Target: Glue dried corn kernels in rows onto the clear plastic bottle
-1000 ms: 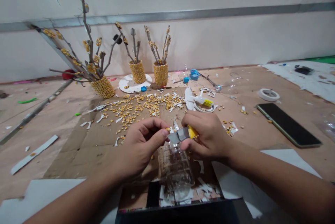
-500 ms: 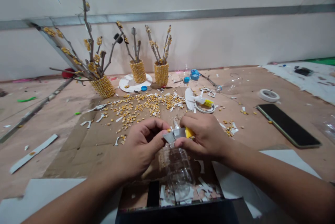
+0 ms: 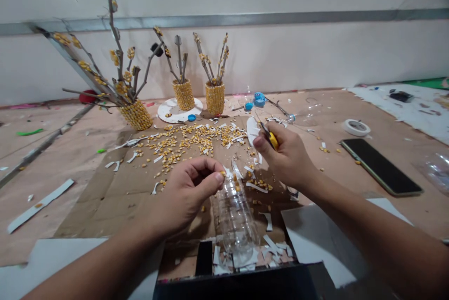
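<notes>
My left hand (image 3: 185, 194) is curled in a pinch, a small yellow corn kernel (image 3: 223, 174) between thumb and forefinger, right at the rim of a clear plastic bottle piece (image 3: 236, 218) that stands on the brown cardboard (image 3: 115, 197). My right hand (image 3: 286, 155) is raised to the right of it, closed around a small yellow glue tube (image 3: 271, 140). Loose corn kernels (image 3: 182, 143) and white paper scraps lie scattered beyond both hands.
Three kernel-covered pots with twigs (image 3: 136, 115) (image 3: 184, 95) (image 3: 215, 98) stand at the back, one on a white disc (image 3: 175, 112). A black phone (image 3: 380, 165) and a tape roll (image 3: 356, 127) lie right. White sheets (image 3: 322, 239) and a dark box edge (image 3: 245, 283) are near me.
My right hand has drawn away from the left, up and to the right, taking the glue tube off the kernel. The left hand stays pinched by the bottle rim.
</notes>
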### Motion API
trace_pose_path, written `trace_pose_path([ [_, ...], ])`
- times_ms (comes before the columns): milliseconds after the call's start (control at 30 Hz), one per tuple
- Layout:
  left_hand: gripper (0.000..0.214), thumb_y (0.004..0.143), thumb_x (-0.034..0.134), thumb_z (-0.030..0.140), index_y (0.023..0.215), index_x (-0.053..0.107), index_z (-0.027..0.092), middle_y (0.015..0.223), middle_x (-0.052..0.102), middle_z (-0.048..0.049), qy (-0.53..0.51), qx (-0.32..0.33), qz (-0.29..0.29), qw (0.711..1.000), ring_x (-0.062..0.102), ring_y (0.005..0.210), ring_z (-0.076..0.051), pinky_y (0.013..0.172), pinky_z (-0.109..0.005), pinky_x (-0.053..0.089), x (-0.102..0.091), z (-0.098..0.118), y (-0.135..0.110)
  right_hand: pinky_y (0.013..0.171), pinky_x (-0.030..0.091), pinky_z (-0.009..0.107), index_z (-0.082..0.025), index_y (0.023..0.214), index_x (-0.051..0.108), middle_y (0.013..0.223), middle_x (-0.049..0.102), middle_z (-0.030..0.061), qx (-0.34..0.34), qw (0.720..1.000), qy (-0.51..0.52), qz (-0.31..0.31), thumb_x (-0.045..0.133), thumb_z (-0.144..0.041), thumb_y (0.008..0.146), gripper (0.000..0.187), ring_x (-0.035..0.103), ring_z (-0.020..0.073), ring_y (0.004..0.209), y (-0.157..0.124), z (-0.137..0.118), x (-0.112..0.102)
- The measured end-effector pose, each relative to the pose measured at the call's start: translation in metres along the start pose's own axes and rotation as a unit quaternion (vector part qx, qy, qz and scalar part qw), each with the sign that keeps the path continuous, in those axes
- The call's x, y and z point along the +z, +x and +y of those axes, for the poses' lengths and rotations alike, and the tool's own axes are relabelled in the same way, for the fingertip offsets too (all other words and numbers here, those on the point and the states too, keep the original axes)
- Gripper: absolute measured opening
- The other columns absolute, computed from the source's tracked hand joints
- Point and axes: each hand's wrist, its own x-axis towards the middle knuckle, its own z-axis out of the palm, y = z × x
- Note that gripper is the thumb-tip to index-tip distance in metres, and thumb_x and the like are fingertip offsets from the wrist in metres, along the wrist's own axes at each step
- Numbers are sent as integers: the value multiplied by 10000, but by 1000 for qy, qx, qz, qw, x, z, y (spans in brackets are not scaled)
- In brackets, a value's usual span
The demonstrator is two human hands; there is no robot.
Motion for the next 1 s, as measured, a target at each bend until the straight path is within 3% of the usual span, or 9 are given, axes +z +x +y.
trace_pose_path([
  [133, 149, 874, 784, 326, 841, 760, 183, 760, 715, -22, 97, 13, 37, 994, 608, 690, -148, 659, -277, 480, 5, 7, 4, 641, 482, 261, -213, 982, 703, 810, 703, -10, -124, 985, 95, -71, 759, -263, 940, 85, 620, 128, 685, -10, -13, 7],
  [233, 142, 875, 776, 336, 881, 793, 194, 817, 773, -50, 156, 37, 56, 985, 661, 739, -187, 701, -316, 511, 9, 7, 3, 710, 543, 273, -202, 1016, 750, 912, 771, 35, -195, 970, 118, -89, 734, -125, 896, 144, 714, 151, 795, -17, -17, 13],
  [367, 127, 904, 760, 335, 889, 806, 217, 836, 798, -57, 193, 56, 56, 978, 688, 766, -209, 722, -342, 515, 11, 3, 1, 714, 546, 264, -185, 1006, 761, 929, 772, 47, -214, 967, 106, -88, 719, -86, 868, 174, 716, 149, 805, -20, -14, 13],
  [567, 104, 943, 667, 244, 917, 767, 235, 856, 739, -27, 232, 115, 86, 962, 648, 796, -194, 747, -335, 490, 3, 1, 0, 618, 436, 222, -176, 861, 687, 737, 649, -29, -105, 971, 99, -192, 711, -160, 908, 55, 565, 98, 647, -11, -14, -8],
  [667, 168, 966, 606, 194, 829, 696, 230, 857, 669, -14, 264, 151, 64, 950, 607, 827, -186, 791, -332, 483, -6, 2, 0, 566, 369, 209, -185, 798, 644, 656, 555, -63, -51, 952, 76, -291, 683, -184, 927, 136, 476, 83, 583, -7, -15, -19],
  [733, 162, 975, 603, 226, 822, 655, 225, 913, 650, -22, 293, 153, 37, 943, 606, 897, -205, 839, -347, 491, -13, 3, 1, 581, 368, 211, -185, 809, 650, 672, 568, -56, -25, 939, 52, -339, 683, -174, 916, 112, 493, 92, 607, -7, -17, -23],
  [800, 88, 972, 638, 312, 972, 675, 233, 1056, 674, -46, 312, 125, -1, 942, 629, 1037, -249, 909, -380, 513, -18, 4, 1, 608, 382, 212, -185, 838, 667, 722, 608, -42, -2, 927, 33, -373, 690, -126, 878, 75, 538, 106, 658, -8, -19, -24],
  [900, 491, 915, 748, 444, 1350, 615, 258, 1339, 664, -98, 320, 42, -72, 944, 631, 1238, -317, 1025, -452, 540, -21, 5, 1, 624, 396, 210, -190, 848, 669, 759, 631, -37, 17, 915, 27, -402, 684, -62, 837, 130, 558, 114, 684, -10, -24, -23],
  [1000, 612, 844, 838, 454, 1387, 628, 266, 1407, 659, -120, 335, -9, -117, 935, 641, 1273, -339, 1093, -504, 532, -18, 5, 2, 628, 395, 212, -197, 840, 665, 746, 622, -43, 16, 915, 30, -401, 690, -56, 842, 143, 541, 113, 669, -11, -25, -21],
])
